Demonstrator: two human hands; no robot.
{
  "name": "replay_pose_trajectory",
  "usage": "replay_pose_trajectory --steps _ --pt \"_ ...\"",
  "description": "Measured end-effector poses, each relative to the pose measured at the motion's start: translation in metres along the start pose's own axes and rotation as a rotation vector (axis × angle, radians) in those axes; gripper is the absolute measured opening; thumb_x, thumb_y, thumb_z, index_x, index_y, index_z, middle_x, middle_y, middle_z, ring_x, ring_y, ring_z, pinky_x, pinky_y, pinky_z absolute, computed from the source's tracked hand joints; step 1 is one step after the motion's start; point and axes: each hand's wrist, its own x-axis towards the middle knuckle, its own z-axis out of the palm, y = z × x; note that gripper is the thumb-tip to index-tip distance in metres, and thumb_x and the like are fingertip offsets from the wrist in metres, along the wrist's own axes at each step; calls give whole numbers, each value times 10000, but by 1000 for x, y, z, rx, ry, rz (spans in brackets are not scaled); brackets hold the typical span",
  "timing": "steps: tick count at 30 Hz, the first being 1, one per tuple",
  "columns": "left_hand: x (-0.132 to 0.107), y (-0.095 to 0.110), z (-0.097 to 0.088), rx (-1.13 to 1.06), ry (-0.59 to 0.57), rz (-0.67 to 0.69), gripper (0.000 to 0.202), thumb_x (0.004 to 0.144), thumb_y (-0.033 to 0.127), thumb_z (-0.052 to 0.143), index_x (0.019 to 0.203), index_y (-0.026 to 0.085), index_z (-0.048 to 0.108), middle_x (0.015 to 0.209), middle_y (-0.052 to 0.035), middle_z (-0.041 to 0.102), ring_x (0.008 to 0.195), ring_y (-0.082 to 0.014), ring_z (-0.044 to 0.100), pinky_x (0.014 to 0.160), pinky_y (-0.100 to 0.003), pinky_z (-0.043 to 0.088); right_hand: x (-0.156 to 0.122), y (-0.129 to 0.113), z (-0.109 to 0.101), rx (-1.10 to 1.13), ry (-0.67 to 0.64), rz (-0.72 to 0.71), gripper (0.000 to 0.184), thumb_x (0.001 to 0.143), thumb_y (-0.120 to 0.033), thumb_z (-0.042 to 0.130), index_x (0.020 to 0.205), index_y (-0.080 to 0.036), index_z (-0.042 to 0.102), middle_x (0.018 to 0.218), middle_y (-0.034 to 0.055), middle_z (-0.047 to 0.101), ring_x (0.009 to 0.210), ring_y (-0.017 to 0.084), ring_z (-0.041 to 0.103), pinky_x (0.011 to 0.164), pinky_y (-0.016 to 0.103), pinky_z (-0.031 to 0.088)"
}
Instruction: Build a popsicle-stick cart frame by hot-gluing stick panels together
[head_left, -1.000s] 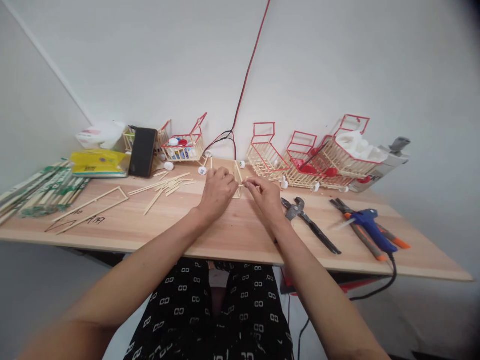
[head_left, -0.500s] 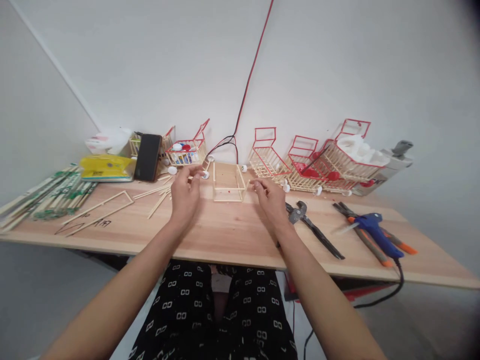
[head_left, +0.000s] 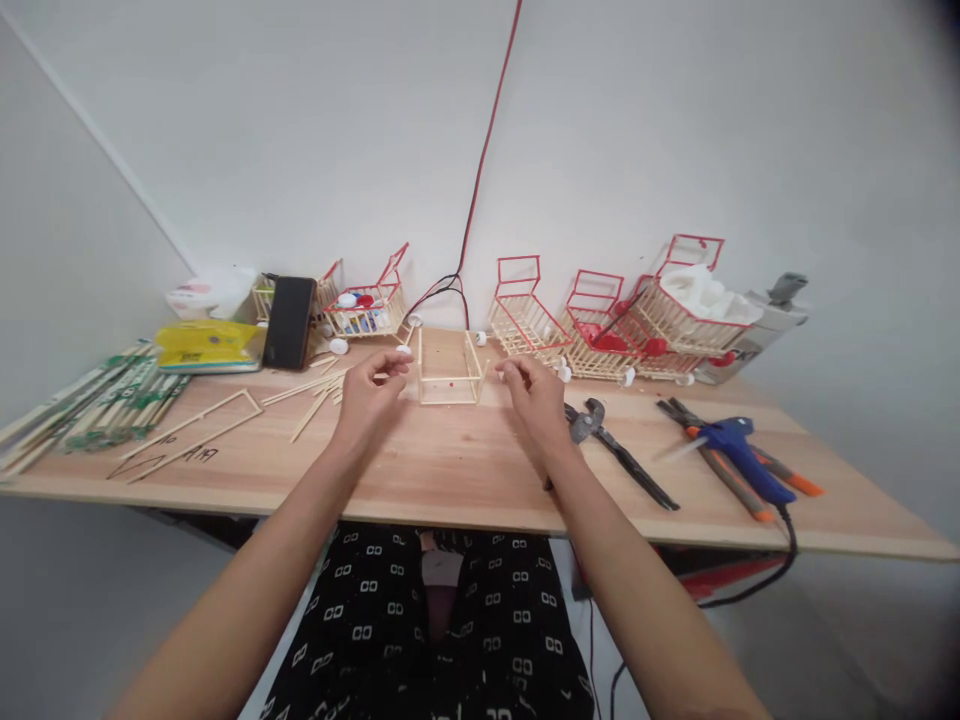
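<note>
A small box frame of pale wooden sticks (head_left: 448,372) stands on the wooden table (head_left: 465,465) between my hands. My left hand (head_left: 366,392) hovers just left of it with its fingers loosely curled and apart, holding nothing that I can see. My right hand (head_left: 534,398) rests just right of the frame, fingertips bent toward it with a small gap between. Loose sticks (head_left: 315,390) lie left of my left hand.
Several stick shopping carts with red rims (head_left: 600,325) line the wall, and one more (head_left: 367,300) holds caps. Black pliers (head_left: 619,450), a blue glue gun (head_left: 739,455) and orange-handled pliers lie right. A phone (head_left: 286,322), a yellow pack (head_left: 206,342), chopstick packets (head_left: 90,400) and a stick frame (head_left: 191,425) sit left.
Both hands met over the stick frame a second ago. They have since let go and moved apart, and the frame now stands upright on the table between them.
</note>
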Motion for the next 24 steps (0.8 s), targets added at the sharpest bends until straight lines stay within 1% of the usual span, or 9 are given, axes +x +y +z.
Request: replay_pose_trajectory --steps 2,5,7,9,12,15,18,21,24 --pt "-1 0 1 -19 -30 -30 244 694 273 602 884 165 709 888 -47 713 808 -193 627 724 -288 469 1 0 1 27 -12 -11 208 898 -294 481 915 -199 665 898 46 700 807 186 615 722 298 445" --pt "-2 -1 3 -6 -79 -68 275 707 349 647 885 149 707 821 -42 699 741 -181 611 669 -273 448 1 -1 2 34 -30 -32 217 886 -284 502 969 -194 681 961 58 711 838 189 626 738 302 459" --pt "-2 -2 3 17 -87 -66 280 705 372 666 865 145 705 802 -40 694 713 -174 599 648 -270 439 1 -2 2 45 -38 -30 226 884 -284 504 984 -194 685 962 61 715 842 190 635 745 306 464" --pt "-2 -2 3 34 -71 -48 271 721 380 664 860 151 707 828 -42 705 732 -177 604 665 -274 445 0 -1 2 71 -28 2 234 887 -292 495 976 -194 687 901 55 720 823 190 647 746 308 466" --pt "-1 1 2 30 -22 7 262 764 381 638 869 153 713 889 -53 722 795 -184 626 728 -281 462 1 3 1 101 19 88 235 885 -328 495 905 -191 685 803 41 713 775 191 655 731 309 467" --pt "-2 4 1 24 13 44 262 797 376 612 893 155 717 930 -64 730 843 -191 640 738 -277 469 2 9 -1 103 55 155 244 871 -374 513 822 -197 672 770 34 711 745 192 652 727 312 468" --pt "-2 6 1 16 10 37 249 797 359 608 908 163 715 954 -66 730 872 -199 645 734 -282 474 2 10 -3 80 68 161 246 863 -379 524 745 -207 653 730 20 701 729 187 640 727 305 456" --pt "-2 5 1 10 5 28 243 777 326 615 920 155 713 972 -74 726 881 -205 645 732 -288 473 1 8 -3 53 58 161 250 863 -362 534 700 -203 635 676 1 665 667 164 603 668 281 425" --pt "-2 4 1 13 -2 21 263 767 300 602 956 152 712 949 -73 723 859 -206 642 718 -295 470 0 6 -3 9 39 157 345 884 -410 513 621 -202 594 561 -20 573 567 142 527 591 269 380"
